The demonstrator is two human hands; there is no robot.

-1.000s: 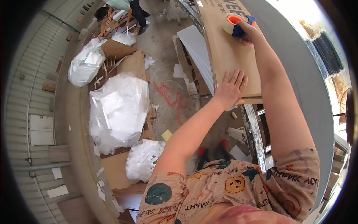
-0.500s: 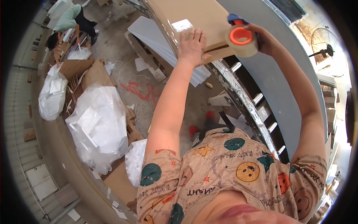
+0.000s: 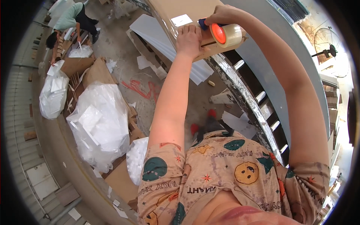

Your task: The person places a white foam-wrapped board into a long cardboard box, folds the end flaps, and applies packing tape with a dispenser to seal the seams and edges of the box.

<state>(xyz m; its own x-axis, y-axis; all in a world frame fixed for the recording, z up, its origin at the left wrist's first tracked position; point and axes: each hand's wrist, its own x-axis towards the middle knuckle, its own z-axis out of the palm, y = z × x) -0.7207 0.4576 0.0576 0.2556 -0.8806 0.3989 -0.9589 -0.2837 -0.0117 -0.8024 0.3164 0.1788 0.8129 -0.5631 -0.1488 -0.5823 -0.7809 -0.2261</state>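
Observation:
A large brown cardboard box (image 3: 178, 6) with glossy clear tape and a white label lies at the top of the view. My left hand (image 3: 189, 40) rests on its near end, fingers laid on the surface and thumb out to the side. Close to its right, my right hand (image 3: 224, 15) grips a tape dispenser (image 3: 219, 33) with blue parts, an orange hub and a wide roll of clear tape. The dispenser is over the box's near edge; whether its blade touches the cardboard is hidden.
The box lies by a worn conveyor rail (image 3: 243, 90) with metal rollers and a grey surface beyond. White foam sheets (image 3: 165, 41) lean left of the box. Clear bags (image 3: 99, 123) of white foam fill the left. A co-worker (image 3: 73, 22) bends over at far left; a fan (image 3: 326, 48) stands right.
My right hand has carried the tape dispenser leftward over the box end, close to my left hand, and the roll has turned. My left hand has shifted slightly left.

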